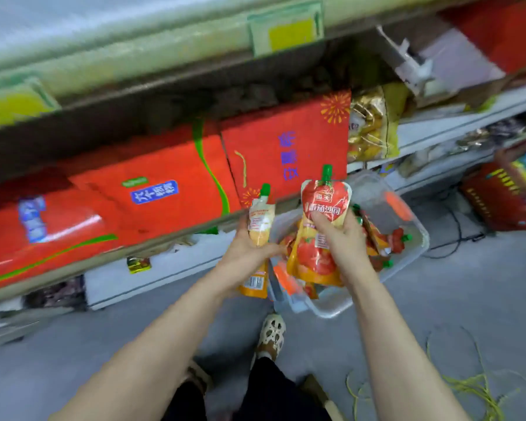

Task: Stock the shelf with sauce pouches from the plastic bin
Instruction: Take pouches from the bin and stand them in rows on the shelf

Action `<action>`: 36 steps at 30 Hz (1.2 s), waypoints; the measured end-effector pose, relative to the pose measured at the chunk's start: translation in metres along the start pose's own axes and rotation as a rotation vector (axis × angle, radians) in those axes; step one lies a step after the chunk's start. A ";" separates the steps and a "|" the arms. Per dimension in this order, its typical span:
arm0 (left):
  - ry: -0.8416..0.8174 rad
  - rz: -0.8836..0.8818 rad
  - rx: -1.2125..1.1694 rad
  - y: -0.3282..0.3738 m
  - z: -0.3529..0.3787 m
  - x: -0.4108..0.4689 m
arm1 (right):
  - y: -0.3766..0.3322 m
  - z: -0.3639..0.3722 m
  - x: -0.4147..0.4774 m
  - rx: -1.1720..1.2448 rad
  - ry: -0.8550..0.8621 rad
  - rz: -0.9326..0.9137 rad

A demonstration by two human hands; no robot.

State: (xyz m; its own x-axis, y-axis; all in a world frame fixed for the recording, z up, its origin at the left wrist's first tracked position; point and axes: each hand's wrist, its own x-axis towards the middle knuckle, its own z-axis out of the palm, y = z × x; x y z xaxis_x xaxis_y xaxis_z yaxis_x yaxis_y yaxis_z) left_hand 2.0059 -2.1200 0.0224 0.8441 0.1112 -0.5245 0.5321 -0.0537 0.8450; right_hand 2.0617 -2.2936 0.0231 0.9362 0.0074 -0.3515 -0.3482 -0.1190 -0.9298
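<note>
My left hand (pixel 246 256) grips a yellow-and-white sauce pouch (pixel 260 226) with a green cap, held upright. In my right hand (pixel 343 238) is a red tomato sauce pouch (pixel 325 202) with a green cap, my thumb across its front, and more pouches stacked behind it. Under both hands a clear plastic bin (pixel 407 250) sits on the floor with several red and orange pouches inside. The shelf (pixel 176 241) runs across the view in front of me, to the left of and above the bin.
Large red cartons (pixel 152 202) fill the shelf level ahead. A yellow bag of goods (pixel 371 126) sits to their right. A red basket (pixel 504 196) stands on the floor at far right. My feet and yellow string (pixel 474 387) are on the grey floor.
</note>
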 end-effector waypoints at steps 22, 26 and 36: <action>0.456 0.431 -0.376 0.019 -0.371 -0.231 | -0.195 0.339 -0.170 -0.096 -0.542 -0.495; 0.543 0.508 -0.515 0.030 -0.434 -0.252 | -0.243 0.393 -0.190 -0.110 -0.596 -0.595; 0.759 0.698 -0.542 0.089 -0.551 -0.262 | -0.352 0.512 -0.169 -0.276 -0.622 -0.694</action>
State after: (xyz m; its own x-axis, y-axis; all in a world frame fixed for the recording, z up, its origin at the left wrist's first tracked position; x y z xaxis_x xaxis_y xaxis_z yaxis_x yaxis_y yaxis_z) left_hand 1.7960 -1.6072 0.2925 0.5887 0.8002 0.1142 -0.2851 0.0734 0.9557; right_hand 2.0008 -1.7446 0.3537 0.7084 0.6778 0.1970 0.3692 -0.1180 -0.9218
